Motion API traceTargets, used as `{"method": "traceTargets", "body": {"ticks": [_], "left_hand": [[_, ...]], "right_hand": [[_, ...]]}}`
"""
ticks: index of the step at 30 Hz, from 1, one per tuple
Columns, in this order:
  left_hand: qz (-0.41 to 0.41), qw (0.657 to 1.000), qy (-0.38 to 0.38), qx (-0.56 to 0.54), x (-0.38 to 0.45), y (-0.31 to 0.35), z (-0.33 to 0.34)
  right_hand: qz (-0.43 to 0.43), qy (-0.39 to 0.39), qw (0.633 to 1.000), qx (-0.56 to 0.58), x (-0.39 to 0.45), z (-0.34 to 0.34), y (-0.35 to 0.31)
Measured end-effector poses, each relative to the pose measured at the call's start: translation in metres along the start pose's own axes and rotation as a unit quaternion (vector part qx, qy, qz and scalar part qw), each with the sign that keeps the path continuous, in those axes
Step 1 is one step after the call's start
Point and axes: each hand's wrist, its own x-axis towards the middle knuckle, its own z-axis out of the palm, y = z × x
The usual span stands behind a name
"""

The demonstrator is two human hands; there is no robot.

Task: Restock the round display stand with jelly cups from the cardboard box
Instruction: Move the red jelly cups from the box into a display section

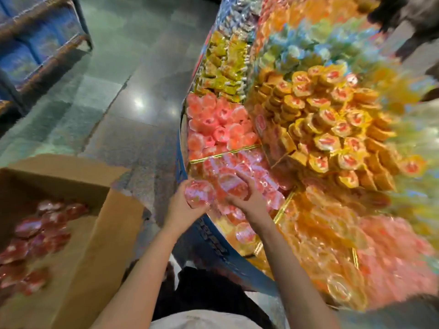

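Restocking is under way and, by my judgement, far from finished: the cardboard box point(78, 233) at the person's left holds many red jelly cups point(35, 236) across its floor, while the pink-red compartment point(240, 167) at the near rim of the round display stand point(183, 167) already carries a layer of like cups, though blur prevents any estimate of how full it is. The neighbouring sections, pale pink cups point(218, 122) beyond the gold divider point(223, 154) and the stacked orange cups point(332, 129) on the raised tier, look well filled. The left hand point(183, 207) grips one jelly cup point(199, 193), fingers curled beneath it and thumb at its side, held just at the stand's rim, outside the compartment. The right hand point(247, 198) holds a second cup point(232, 187) low over the compartment, fingers wrapped around its far side, the cup touching or nearly touching those below; which cannot be told. Both cups remain to be set down, and the box's stock remains to be moved.
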Motion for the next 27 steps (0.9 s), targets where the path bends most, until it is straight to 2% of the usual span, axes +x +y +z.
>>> {"method": "traceTargets", "body": {"ticks": [4, 7, 12, 19, 24, 27], "left_hand": [[-0.004, 0.998, -0.049, 0.028, 0.007, 0.001, 0.042], [-0.001, 0.995, -0.088, 0.052, 0.011, 0.002, 0.066], [0.009, 0.987, -0.123, 0.102, 0.022, -0.002, 0.094], [-0.002, 0.966, -0.161, 0.202, 0.030, -0.012, 0.119], [0.019, 0.945, -0.171, 0.280, 0.034, -0.020, 0.134], [0.019, 0.941, -0.172, 0.290, 0.035, -0.026, 0.145]], "right_hand": [[0.055, 0.082, 0.990, -0.101, -0.006, -0.041, 0.020], [0.063, 0.110, 0.977, -0.174, -0.010, -0.067, 0.035], [0.082, 0.093, 0.961, -0.249, -0.009, -0.095, 0.063], [0.123, 0.115, 0.949, -0.266, -0.009, -0.100, 0.104], [0.117, 0.086, 0.896, -0.420, 0.005, -0.103, 0.126], [0.100, 0.082, 0.864, -0.486, 0.010, -0.109, 0.136]]}}
